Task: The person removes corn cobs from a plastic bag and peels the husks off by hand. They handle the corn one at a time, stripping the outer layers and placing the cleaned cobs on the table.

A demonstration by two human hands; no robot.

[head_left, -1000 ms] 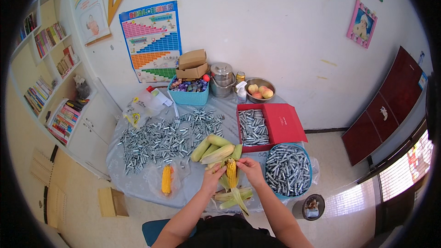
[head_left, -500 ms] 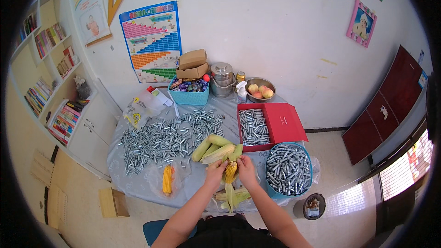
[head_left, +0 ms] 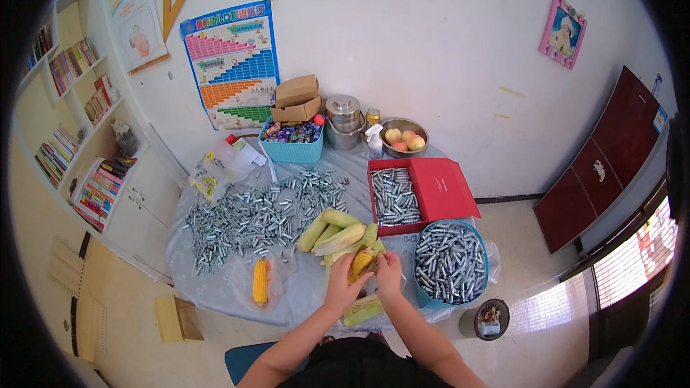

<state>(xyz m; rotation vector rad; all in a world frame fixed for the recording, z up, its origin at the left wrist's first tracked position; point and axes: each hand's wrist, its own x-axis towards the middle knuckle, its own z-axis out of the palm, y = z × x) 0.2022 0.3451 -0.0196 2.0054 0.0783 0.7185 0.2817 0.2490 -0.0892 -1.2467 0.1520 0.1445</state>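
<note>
Above the near edge of the table, my left hand is wrapped round a partly husked ear of corn, its yellow kernels showing and its tip end pointing away from me. My right hand is closed in a pinch at the ear's right side, on a piece of green corn husk; the fingertips are small and partly hidden. Just beyond lie several unhusked ears of corn. Loose pale-green husks lie beneath my wrists. A bare yellow cob rests on a clear plastic bag to the left.
Many small metal cylinders cover the table's left part; more fill a red box and a blue tub. Farther back stand a blue basket, a metal pot, a spray bottle and a fruit bowl. A bin stands right.
My left hand has shifted lower round the ear, and the ear has tilted. A husk strip hanging below it is no longer seen there. My right hand has stayed close to the ear.
</note>
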